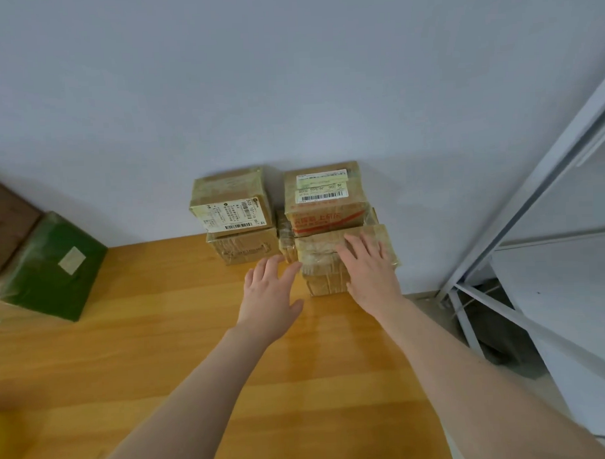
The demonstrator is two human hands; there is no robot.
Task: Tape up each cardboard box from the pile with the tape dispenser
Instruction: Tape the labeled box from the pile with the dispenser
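R hand flat on front taped box, worktop 1 o'clock; L hand spread wide beside it.

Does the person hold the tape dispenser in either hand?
No, the left hand reaches forward open and empty, and the right hand lies flat on a taped cardboard box.

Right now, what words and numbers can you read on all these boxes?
"505 101-16 647": sideways on the white label of the left top box.
"505 J6 06 J6", as best it reads: on the top label of the right top box.
Red Chinese print on that box's front: too blurred to read.
Barcode small print: too small.
Sticker on the green box: unreadable.
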